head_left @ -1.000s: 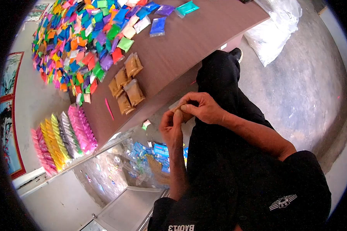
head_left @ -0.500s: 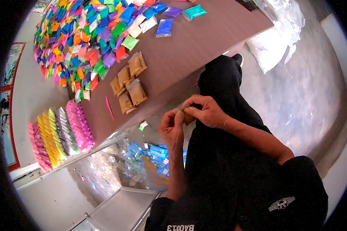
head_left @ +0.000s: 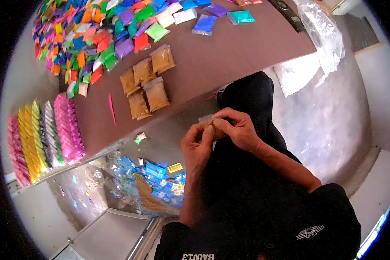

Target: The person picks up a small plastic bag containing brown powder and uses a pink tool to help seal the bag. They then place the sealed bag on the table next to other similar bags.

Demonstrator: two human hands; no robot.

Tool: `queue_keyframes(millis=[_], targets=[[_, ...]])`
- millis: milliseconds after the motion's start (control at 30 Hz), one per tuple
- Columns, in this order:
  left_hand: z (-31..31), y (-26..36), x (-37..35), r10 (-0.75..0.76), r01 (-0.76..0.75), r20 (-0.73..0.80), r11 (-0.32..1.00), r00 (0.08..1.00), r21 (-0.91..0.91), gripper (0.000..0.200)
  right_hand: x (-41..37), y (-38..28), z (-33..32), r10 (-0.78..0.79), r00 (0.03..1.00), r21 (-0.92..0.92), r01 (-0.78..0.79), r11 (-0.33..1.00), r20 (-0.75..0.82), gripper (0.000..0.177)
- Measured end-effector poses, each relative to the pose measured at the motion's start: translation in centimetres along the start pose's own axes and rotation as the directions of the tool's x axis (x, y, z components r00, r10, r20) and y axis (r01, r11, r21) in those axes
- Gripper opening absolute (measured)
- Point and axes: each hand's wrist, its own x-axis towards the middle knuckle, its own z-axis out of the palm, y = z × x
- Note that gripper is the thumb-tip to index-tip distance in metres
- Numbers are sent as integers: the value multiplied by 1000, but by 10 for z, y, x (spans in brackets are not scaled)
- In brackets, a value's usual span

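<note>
Above my lap, both hands pinch a small clear plastic packet [head_left: 220, 133] with brown contents. My left hand [head_left: 197, 145] grips its left side, thumb on top. My right hand [head_left: 238, 128] holds the other side, its thumb close to the left one. Fingers cover much of the packet, and a clear edge shows above the thumbs. On the brown table [head_left: 229, 52], several similar brown packets [head_left: 156, 94] lie grouped in front of me. A thin pink strip [head_left: 112, 109] rests to their left.
A large heap of coloured packets [head_left: 104, 39] covers the table's far left. Rows of twisted coloured bundles [head_left: 67, 128] lie at its left end. White plastic bags [head_left: 297, 73] hang by the right edge. Blue printed packaging [head_left: 156, 177] sits below the table, near a pale panel [head_left: 112, 234].
The view has shifted, so the table things sit differently in frame. Both hands still hold the brown packet, and more of its clear edge now shows above the thumbs.
</note>
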Motion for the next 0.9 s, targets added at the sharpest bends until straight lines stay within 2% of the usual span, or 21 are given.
queue_keyframes(millis=[67, 133, 233, 333, 400, 533, 600, 733, 900], targets=[[-3, 0, 1, -1, 1, -18, 1000, 1000, -25, 20, 2, -4, 4, 34, 999, 0, -34, 999, 13, 19], [-9, -3, 2, -2, 0, -36, 999, 999, -43, 20, 4, -12, 10, 159, 986, 111, -164, 980, 52, 19], [-20, -6, 3, 15, -15, -23, 1000, 1000, -19, 18, 9, -7, 15, 132, 990, 11, -133, 991, 58, 20], [-27, 4, 0, -83, 83, 12, 994, 997, -67, 18, 10, -3, 19, 137, 990, -53, -135, 989, 39, 20], [-29, 9, -3, -178, 177, -5, 984, 984, -25, 16, 11, -3, 25, 158, 987, -22, -157, 987, 24, 21], [-35, -6, -4, -170, 168, -16, 982, 985, -81, 15, 12, 0, 31, 227, 973, 9, -227, 974, 51, 22], [-41, -15, -4, -134, 135, -33, 991, 990, 2, 15, 14, -2, 36, 223, 972, 8, -224, 974, 75, 23], [-46, -16, -3, -88, 89, -34, 996, 996, 30, 15, 18, -5, 39, 235, 968, -44, -231, 972, 93, 24], [-47, -11, -8, -142, 142, 11, 984, 990, -104, 19, 17, -6, 42, 274, 960, 43, -277, 960, 64, 24]])
